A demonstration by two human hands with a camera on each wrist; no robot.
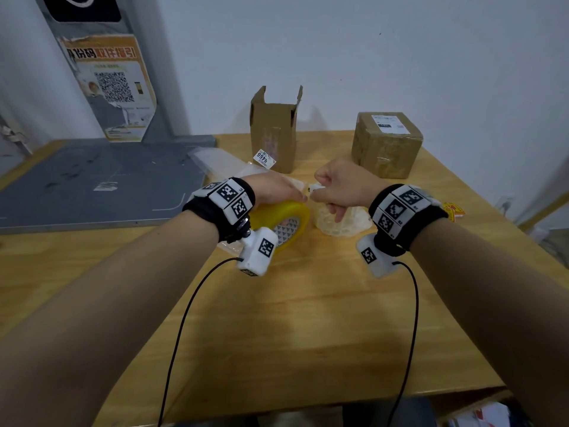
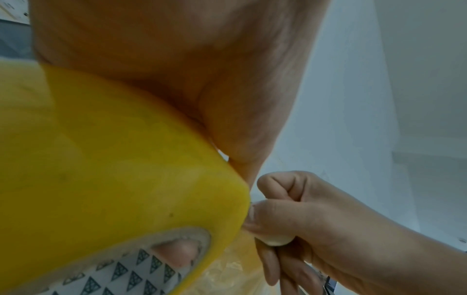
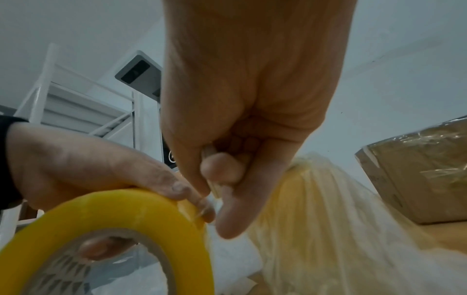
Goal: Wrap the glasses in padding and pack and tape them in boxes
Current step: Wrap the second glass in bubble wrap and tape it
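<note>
Table of pale wood stands against a white wall. Left hand grips a yellow roll of packing tape, just beside the bubble-wrapped bundle. Right hand is clenched on a small white tool at the roll's edge. The open brown cardboard box behind bears a sticker reading 9466.

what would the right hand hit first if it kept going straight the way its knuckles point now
Most likely the left hand on the yellow tape roll: the right hand points left, its fingertips already almost at that roll's edge. Depth is hard to judge.
</note>
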